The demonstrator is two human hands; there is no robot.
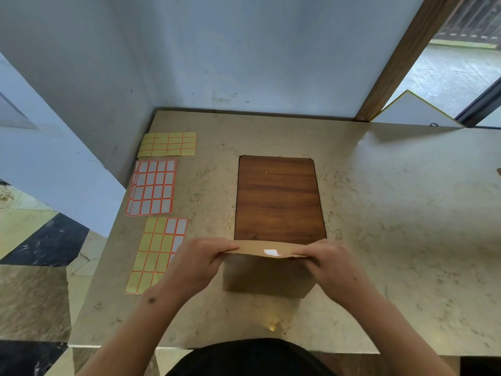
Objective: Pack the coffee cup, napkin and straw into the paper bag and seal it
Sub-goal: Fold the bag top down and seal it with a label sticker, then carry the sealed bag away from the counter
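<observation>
Both hands pinch the folded-over top of the paper bag [267,278], the left hand [199,260] at one end of the flap and the right hand [328,263] at the other, as it stands on the counter [379,213] just in front of a wooden board [278,198]. A white sticker [272,252] sits mid-flap, so sealing appears to be in hand; cup, napkin and straw are out of sight. The next move likely calls for pressing sticker and fold flat.

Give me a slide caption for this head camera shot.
Left hand and right hand pinch the paper bag's folded top, white sticker applied.
</observation>
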